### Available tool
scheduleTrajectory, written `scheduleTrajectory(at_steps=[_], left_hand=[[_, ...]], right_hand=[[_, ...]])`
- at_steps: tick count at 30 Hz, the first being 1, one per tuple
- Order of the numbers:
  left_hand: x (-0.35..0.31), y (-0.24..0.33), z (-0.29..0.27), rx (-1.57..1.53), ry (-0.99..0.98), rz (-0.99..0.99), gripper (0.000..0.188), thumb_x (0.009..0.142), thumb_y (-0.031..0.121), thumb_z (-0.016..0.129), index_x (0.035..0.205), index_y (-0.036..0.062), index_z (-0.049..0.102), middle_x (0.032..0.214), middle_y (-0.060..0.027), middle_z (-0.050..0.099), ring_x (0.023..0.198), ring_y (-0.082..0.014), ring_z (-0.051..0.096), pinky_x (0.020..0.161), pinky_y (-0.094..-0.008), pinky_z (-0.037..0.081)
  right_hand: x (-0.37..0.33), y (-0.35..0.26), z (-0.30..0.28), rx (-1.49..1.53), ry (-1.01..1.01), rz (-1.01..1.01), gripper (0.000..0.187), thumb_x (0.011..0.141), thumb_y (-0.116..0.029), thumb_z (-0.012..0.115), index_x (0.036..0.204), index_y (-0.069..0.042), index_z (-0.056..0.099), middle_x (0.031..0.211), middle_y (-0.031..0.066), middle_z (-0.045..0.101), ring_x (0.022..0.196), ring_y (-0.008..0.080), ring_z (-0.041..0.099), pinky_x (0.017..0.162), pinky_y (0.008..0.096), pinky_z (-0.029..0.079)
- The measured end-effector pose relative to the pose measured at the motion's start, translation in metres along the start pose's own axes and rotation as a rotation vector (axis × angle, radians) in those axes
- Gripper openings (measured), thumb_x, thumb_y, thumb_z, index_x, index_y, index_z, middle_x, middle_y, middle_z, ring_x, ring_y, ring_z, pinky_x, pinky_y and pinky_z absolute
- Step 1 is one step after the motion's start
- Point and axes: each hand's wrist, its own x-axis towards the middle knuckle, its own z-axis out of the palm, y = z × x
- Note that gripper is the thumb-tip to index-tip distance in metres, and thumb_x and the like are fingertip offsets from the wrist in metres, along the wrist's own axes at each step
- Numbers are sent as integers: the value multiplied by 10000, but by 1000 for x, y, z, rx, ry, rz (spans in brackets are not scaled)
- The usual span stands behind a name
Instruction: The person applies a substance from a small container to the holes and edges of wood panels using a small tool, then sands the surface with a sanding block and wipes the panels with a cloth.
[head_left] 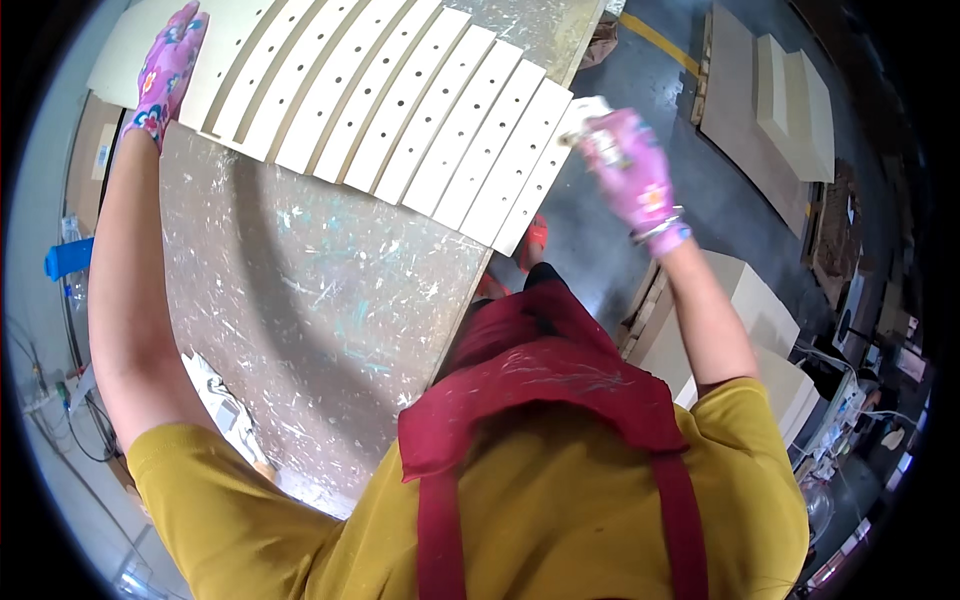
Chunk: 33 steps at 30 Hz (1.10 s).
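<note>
My left hand, in a pink flowered glove, lies with its fingers stretched out along the last pale board at the far left. A row of overlapping cream boards with dark round holes fans out across the table, stepped one against another. My right hand, gloved the same way and slightly blurred, is at the right end of the row. Its fingers are closed on a whitish crumpled cloth near the edge of the nearest board. Blur hides whether the cloth touches that board.
The paint-specked worktable spreads below the boards. On the floor at right, pale panels lie on a larger brown sheet. Another pale stack stands beside my right arm. A yellow line crosses the grey floor.
</note>
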Motion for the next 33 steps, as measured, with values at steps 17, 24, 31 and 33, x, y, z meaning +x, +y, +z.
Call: scheduleTrajectory(at_steps=[17,24,31,33], left_hand=[[0,23,8,261,85,151,494,964,344,436,1314,1,492,1384,-191,465,1308,-315,407,1114,-378,289],[-11,17,5,297,88,145,496,964,348,437,1315,2,491,1383,-190,466,1308,-315,406,1116,-377,286],[4,16,14,305,117,211,497,965,352,438,1315,2,490,1382,-189,468,1308,-315,406,1118,-375,283],[1,19,5,375,107,178,492,965,346,438,1316,5,488,1374,-194,472,1303,-318,410,1116,-373,286]], right_hand=[[7,-80,49,-54,-201,-158,265,727,-139,619,984,-89,661,951,85,584,874,289,576,811,410,465],[-3,-94,51,-60,-423,-263,262,760,-132,597,1013,-86,646,1009,98,586,855,271,597,754,391,502],[7,-97,45,-194,-290,-216,362,714,-130,634,1075,-125,603,1062,76,561,931,268,568,821,388,473],[-4,-96,56,-93,-308,-238,342,717,-162,634,1055,-122,610,1007,69,579,887,261,581,791,379,480]])
